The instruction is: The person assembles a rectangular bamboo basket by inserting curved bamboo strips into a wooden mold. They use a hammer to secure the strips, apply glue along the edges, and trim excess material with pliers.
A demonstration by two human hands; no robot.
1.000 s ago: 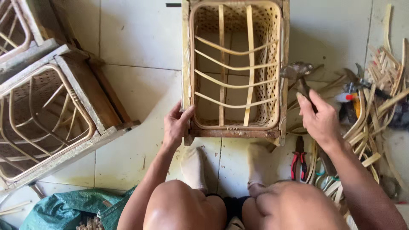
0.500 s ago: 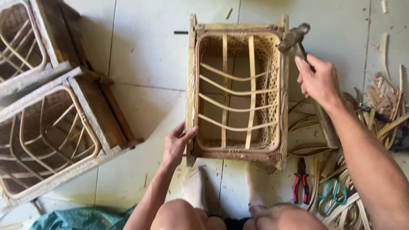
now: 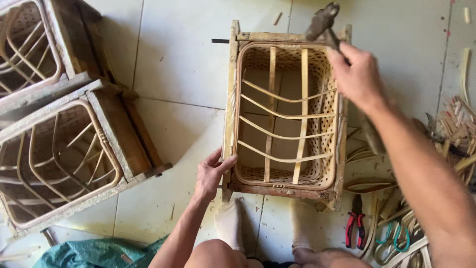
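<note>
A rattan basket in a wooden frame [image 3: 233, 99] stands on the tiled floor between my feet, with bent cane strips across its opening. My left hand [image 3: 210, 173] grips the frame's near left corner. My right hand [image 3: 354, 74] is raised over the far right corner and holds a hammer [image 3: 325, 20] by its handle; the metal head hangs just above the frame's far edge.
Two similar framed baskets [image 3: 74, 149] lie tilted at the left. Red-handled pliers [image 3: 354, 226], green-handled scissors [image 3: 391, 240] and loose cane strips [image 3: 458, 129] lie at the right. A green cloth [image 3: 94, 253] lies at the bottom left.
My right hand picked the hammer up from the pile at the right and carried it up to the basket's far right corner. My left hand stayed on the frame.
</note>
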